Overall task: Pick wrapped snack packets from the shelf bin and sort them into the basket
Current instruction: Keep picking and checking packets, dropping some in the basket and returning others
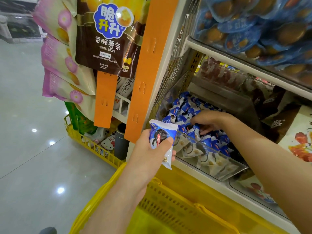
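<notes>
Beside the shelf, over the basket: both hands at work on blue-and-white packets.
Left hand (152,149): closed around one packet (162,137), held upright above the basket's near rim, just in front of the bin.
Packet: white crimped top edge, blue body, a dark round sandwich biscuit with white filling printed on the front; a small red label, its writing too small to read.
Right hand (208,121): reaching down into the bin, fingers curled among the packets; whether it grips one, I cannot tell.
Bin (219,159): clear plastic front wall, heaped with matching packets (183,108) in blue and white.
Basket (168,200): yellow plastic, slotted walls, below the bin; its inside mostly hidden by the left arm.
Bag (108,36): brown, hanging at upper left, reads "POTATO STICKS" and "GRILLED WAGYU FLAVOR" under large Chinese characters on a blue badge.
Strips (148,68): orange, hanging beside the bag.
Upper shelf: blue tubs (253,26) behind clear plastic, print blurred.
Second basket (94,146): yellow, on the floor, holding a Hello Kitty item (108,143).
</notes>
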Available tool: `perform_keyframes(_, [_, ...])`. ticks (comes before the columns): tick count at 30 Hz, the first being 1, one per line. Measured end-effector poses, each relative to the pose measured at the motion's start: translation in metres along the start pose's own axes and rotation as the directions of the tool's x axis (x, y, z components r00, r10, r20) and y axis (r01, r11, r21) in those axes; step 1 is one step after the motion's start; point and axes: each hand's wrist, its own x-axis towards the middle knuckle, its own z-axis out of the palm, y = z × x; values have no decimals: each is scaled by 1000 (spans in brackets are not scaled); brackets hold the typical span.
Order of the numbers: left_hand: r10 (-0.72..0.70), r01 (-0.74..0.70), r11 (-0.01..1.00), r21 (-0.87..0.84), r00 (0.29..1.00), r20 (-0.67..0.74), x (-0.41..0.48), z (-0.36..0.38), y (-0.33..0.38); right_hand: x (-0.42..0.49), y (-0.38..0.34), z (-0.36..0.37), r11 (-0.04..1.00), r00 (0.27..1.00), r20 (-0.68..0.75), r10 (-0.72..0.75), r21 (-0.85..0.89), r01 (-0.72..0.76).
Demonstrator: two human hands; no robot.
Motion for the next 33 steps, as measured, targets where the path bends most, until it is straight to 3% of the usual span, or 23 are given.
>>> perform_keyframes(8, [-12,13,1000,10,1000,-14,4,3,-1,-2,1,-2,982,982,66,-179,-42,182])
perform_keyframes(12, [-23,24,999,29,999,-27,5,4,-4,-6,-2,-4,971,973,149,-174,189,145])
perform_keyframes(16, [-31,33,999,30,998,-51,7,4,-5,-2,-3,0,881,982,38,-187,448,151])
perform_keyframes(20, [-36,38,999,37,998,-53,7,3,-6,4,-11,5,938,990,-107,-93,323,123])
perform_keyframes(23, [-33,35,999,37,998,-58,7,1,-6,3,-17,3,982,996,-45,-74,171,80])
perform_keyframes(26, [-33,35,999,29,997,-64,8,0,-5,3,-16,2,989,987,71,-145,50,142])
perform_keyframes(29, [-36,38,999,21,997,-63,8,1,-3,8,-14,1,954,961,-17,-275,-133,270])
perform_keyframes(33, [-44,45,999,24,998,-55,8,1,-4,12,-19,0,907,910,-82,-406,-162,390])
